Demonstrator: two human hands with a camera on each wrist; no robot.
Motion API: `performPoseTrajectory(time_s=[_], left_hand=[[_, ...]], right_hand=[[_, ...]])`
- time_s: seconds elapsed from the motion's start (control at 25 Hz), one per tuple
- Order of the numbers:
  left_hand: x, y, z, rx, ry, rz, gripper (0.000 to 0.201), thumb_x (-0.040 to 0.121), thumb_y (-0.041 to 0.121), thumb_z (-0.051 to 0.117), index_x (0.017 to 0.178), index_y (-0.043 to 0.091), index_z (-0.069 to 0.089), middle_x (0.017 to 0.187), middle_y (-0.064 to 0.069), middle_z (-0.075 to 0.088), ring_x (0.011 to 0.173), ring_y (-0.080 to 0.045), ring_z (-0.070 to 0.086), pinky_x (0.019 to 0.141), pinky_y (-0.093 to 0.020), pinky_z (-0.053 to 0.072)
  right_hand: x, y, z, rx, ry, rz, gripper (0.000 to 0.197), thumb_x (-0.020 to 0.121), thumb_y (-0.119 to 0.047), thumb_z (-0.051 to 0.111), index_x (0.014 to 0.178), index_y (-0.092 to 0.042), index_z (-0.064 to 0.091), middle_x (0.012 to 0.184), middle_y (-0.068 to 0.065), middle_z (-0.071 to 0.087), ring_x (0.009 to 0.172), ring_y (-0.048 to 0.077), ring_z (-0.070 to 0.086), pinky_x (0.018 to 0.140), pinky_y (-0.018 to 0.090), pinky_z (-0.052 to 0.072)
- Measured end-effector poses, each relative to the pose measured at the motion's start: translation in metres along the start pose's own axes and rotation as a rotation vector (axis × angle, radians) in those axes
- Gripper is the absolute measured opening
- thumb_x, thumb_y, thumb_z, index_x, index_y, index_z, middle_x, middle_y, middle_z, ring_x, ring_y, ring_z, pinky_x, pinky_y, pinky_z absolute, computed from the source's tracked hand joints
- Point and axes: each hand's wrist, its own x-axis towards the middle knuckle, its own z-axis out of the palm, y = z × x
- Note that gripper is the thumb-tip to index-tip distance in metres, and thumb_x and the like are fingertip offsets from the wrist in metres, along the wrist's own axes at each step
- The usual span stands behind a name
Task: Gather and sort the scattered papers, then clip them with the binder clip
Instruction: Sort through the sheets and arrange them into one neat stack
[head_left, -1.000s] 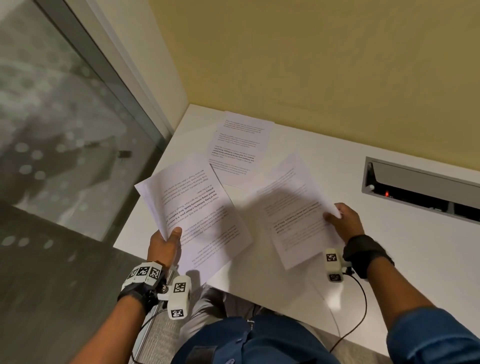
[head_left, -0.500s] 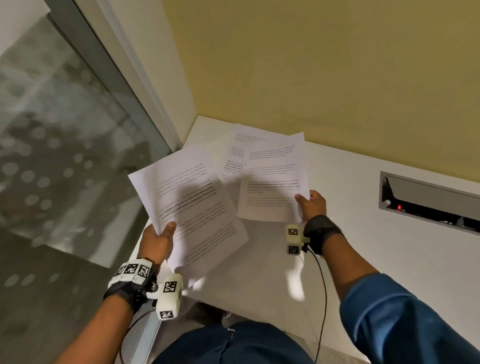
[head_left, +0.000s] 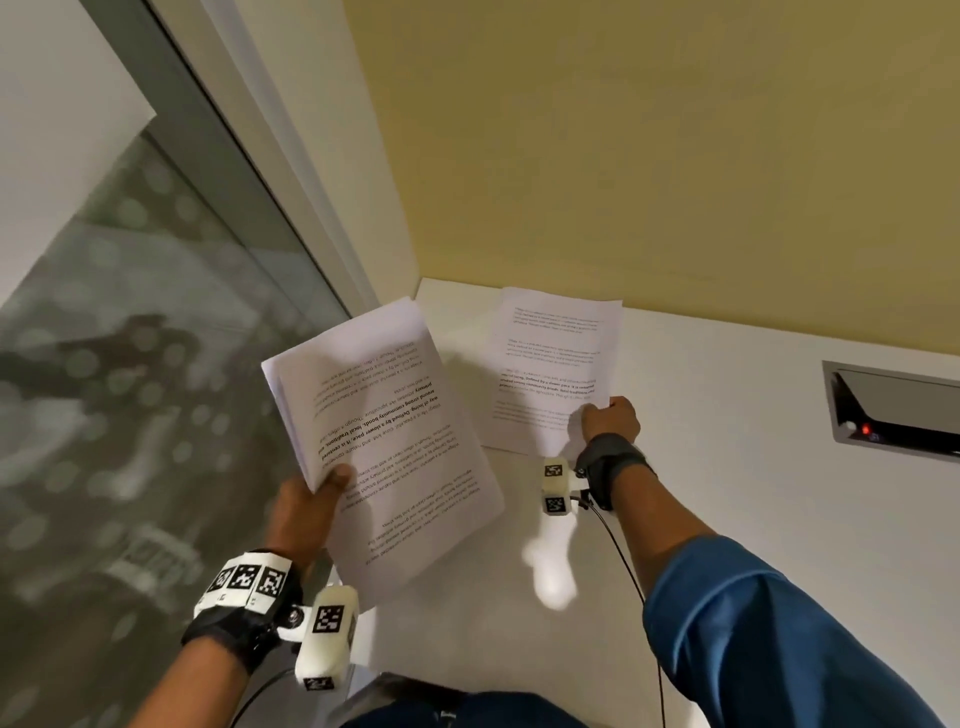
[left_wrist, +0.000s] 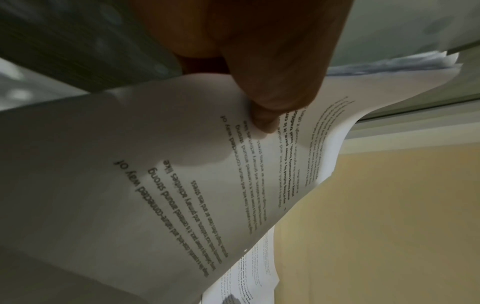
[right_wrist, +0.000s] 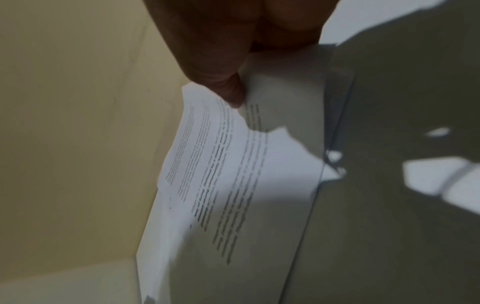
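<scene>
My left hand (head_left: 311, 499) grips a small stack of printed papers (head_left: 384, 436) by its lower left edge, held up over the table's left end. The left wrist view shows the thumb (left_wrist: 270, 98) pressed on the top sheet of the stack (left_wrist: 155, 174). My right hand (head_left: 610, 418) pinches the lower right corner of printed sheets (head_left: 556, 364) near the far left corner of the white table (head_left: 727, 467). In the right wrist view the fingers (right_wrist: 223, 82) hold the sheets (right_wrist: 233, 164) at their edge. No binder clip is in view.
A yellow wall (head_left: 623, 156) rises behind the table. A recessed cable box (head_left: 893, 410) with a red light is set into the table at the right. A glass partition (head_left: 130, 389) runs along the left.
The right hand has carried its sheet toward the far left corner, over the sheet that lay there. The left hand's stack has lifted and tilted. The head view has swung upward.
</scene>
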Motion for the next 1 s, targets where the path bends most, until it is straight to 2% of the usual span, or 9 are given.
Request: performPoseTrajectory(time_s=[0.08, 0.16, 0.24, 0.36, 0.48, 0.56, 0.76, 0.92, 1.0], left_hand=[[0.002, 0.004, -0.006, 0.004, -0.068, 0.027, 0.019, 0.09, 0.032, 0.062, 0.103, 0.018, 0.064, 0.098, -0.007, 0.069, 0.09, -0.026, 0.064, 0.077, -0.041, 0.054], [-0.003, 0.01, -0.006, -0.039, -0.125, 0.049, 0.003, 0.093, 0.024, 0.059, 0.095, 0.025, 0.061, 0.094, -0.001, 0.067, 0.088, -0.021, 0.062, 0.07, -0.033, 0.051], [-0.005, 0.011, -0.003, -0.048, -0.143, 0.083, 0.009, 0.093, 0.02, 0.058, 0.101, 0.023, 0.061, 0.096, -0.001, 0.068, 0.09, -0.019, 0.063, 0.072, -0.033, 0.051], [-0.002, 0.005, -0.001, -0.035, -0.145, 0.07, 0.018, 0.093, 0.024, 0.059, 0.111, 0.019, 0.061, 0.103, -0.006, 0.069, 0.096, -0.023, 0.064, 0.082, -0.041, 0.052], [0.005, -0.004, 0.0, -0.035, -0.127, 0.03, 0.025, 0.092, 0.028, 0.06, 0.115, 0.018, 0.062, 0.108, -0.007, 0.069, 0.1, -0.025, 0.064, 0.089, -0.048, 0.053], [0.007, -0.006, -0.001, -0.054, -0.119, 0.018, 0.027, 0.091, 0.029, 0.061, 0.116, 0.017, 0.064, 0.108, -0.007, 0.07, 0.1, -0.026, 0.065, 0.09, -0.05, 0.052], [0.003, 0.001, 0.001, -0.102, -0.141, 0.01, 0.011, 0.092, 0.023, 0.061, 0.103, 0.022, 0.065, 0.102, -0.004, 0.07, 0.096, -0.024, 0.066, 0.088, -0.045, 0.053], [-0.003, 0.005, 0.002, -0.162, -0.144, 0.009, 0.011, 0.092, 0.018, 0.061, 0.102, 0.02, 0.066, 0.101, -0.005, 0.072, 0.094, -0.024, 0.067, 0.083, -0.041, 0.054], [-0.003, 0.004, 0.006, -0.173, -0.159, 0.01, 0.015, 0.09, 0.02, 0.064, 0.104, 0.015, 0.067, 0.102, -0.008, 0.073, 0.095, -0.027, 0.068, 0.083, -0.044, 0.055]], right_hand=[[-0.007, -0.007, 0.006, -0.023, 0.03, 0.022, 0.047, 0.086, -0.014, 0.06, 0.13, 0.001, 0.048, 0.13, 0.019, 0.057, 0.116, 0.035, 0.056, 0.093, 0.036, 0.047], [-0.017, -0.015, 0.009, -0.128, 0.05, 0.069, 0.058, 0.081, -0.018, 0.065, 0.131, -0.003, 0.042, 0.133, 0.015, 0.052, 0.119, 0.035, 0.052, 0.097, 0.044, 0.044], [-0.027, -0.023, 0.012, -0.308, 0.057, 0.138, 0.075, 0.072, -0.028, 0.074, 0.133, -0.008, 0.035, 0.133, 0.011, 0.043, 0.123, 0.034, 0.043, 0.097, 0.052, 0.039], [-0.034, -0.031, 0.023, -0.436, 0.068, 0.135, 0.086, 0.062, -0.026, 0.079, 0.131, -0.014, 0.029, 0.132, 0.01, 0.037, 0.12, 0.033, 0.04, 0.093, 0.051, 0.042], [-0.033, -0.033, 0.03, -0.415, 0.072, 0.149, 0.095, 0.06, -0.02, 0.079, 0.137, -0.015, 0.022, 0.134, 0.013, 0.035, 0.12, 0.034, 0.043, 0.094, 0.052, 0.044], [-0.029, -0.032, 0.031, -0.371, 0.051, 0.153, 0.097, 0.06, -0.021, 0.078, 0.139, -0.014, 0.021, 0.133, 0.014, 0.042, 0.118, 0.035, 0.05, 0.096, 0.051, 0.045], [-0.01, -0.015, 0.011, -0.14, -0.066, 0.043, 0.045, 0.071, -0.022, 0.077, 0.108, -0.004, 0.06, 0.115, 0.015, 0.066, 0.102, 0.032, 0.064, 0.083, 0.031, 0.052], [-0.007, 0.004, -0.024, 0.146, -0.083, -0.14, 0.023, 0.082, -0.017, 0.068, 0.103, -0.012, 0.064, 0.112, 0.011, 0.068, 0.095, 0.028, 0.064, 0.09, 0.032, 0.05], [-0.016, 0.012, -0.054, 0.293, -0.106, -0.212, 0.024, 0.084, -0.009, 0.068, 0.108, -0.011, 0.064, 0.111, 0.011, 0.068, 0.094, 0.025, 0.063, 0.089, 0.032, 0.049]])
